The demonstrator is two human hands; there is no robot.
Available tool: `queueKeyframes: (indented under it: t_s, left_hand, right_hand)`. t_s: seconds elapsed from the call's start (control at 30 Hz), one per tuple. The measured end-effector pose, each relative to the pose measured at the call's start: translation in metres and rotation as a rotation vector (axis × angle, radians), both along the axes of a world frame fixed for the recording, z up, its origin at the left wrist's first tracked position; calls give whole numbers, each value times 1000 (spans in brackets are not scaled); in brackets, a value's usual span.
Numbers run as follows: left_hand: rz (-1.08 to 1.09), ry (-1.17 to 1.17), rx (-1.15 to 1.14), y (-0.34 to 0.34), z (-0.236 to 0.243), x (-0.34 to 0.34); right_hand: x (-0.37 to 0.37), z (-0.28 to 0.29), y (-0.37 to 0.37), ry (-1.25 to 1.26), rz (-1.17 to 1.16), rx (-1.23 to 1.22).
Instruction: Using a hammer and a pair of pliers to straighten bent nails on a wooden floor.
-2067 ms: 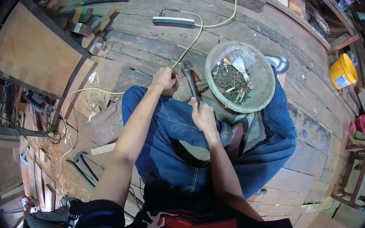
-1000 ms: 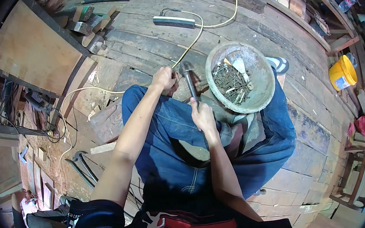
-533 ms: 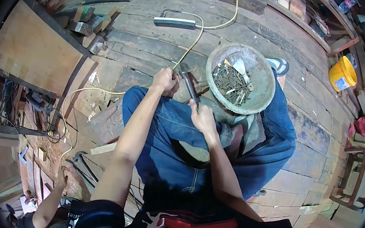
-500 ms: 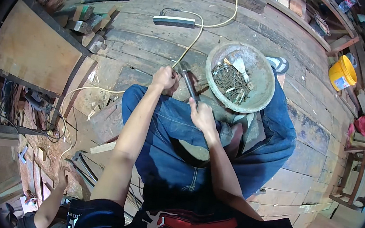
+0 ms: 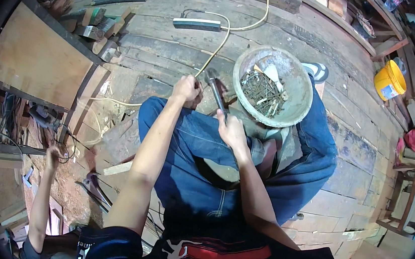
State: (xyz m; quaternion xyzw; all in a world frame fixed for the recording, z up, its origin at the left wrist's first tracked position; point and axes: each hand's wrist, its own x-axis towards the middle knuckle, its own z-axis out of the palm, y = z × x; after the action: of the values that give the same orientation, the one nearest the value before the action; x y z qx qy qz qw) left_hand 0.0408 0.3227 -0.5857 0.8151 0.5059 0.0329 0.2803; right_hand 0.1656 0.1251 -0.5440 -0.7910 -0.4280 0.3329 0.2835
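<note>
My right hand [image 5: 232,132] is closed around the dark handle of a hammer [image 5: 216,93], whose head points away from me, toward the left. Close beside that head is my left hand [image 5: 186,89], its fingers curled together low over the floor; what they pinch, if anything, is hidden. A round, worn bowl [image 5: 297,108] rests in front of my crossed legs, just beyond my right hand. Inside it lie a heap of nails [image 5: 262,96] and a pale, flat scraper-like piece [image 5: 272,73].
At lower left, a co-worker's hand [image 5: 54,153] reaches over the sawdust-strewn floor. A pale cord [image 5: 222,45] runs past my left hand near a power strip [image 5: 197,24]. Wood offcuts [image 5: 94,24], a large panel [image 5: 38,56], a yellow bucket [image 5: 389,81] and a wooden frame [image 5: 407,201] stand around.
The co-worker's hand has moved forward and left, and the cord at the left has shifted and blurred. My hands and the hammer have hardly moved.
</note>
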Motion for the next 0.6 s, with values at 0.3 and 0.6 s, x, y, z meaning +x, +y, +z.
queueKeyframes:
  t_s: [0.3,0.6]
  left_hand:
    - [26,6,7,-2,1,1]
    - [-20,-11,54,-1,-1,0]
  right_hand:
    - [-1,0,0,61,18,7]
    - [3,4,1,8,-13,63]
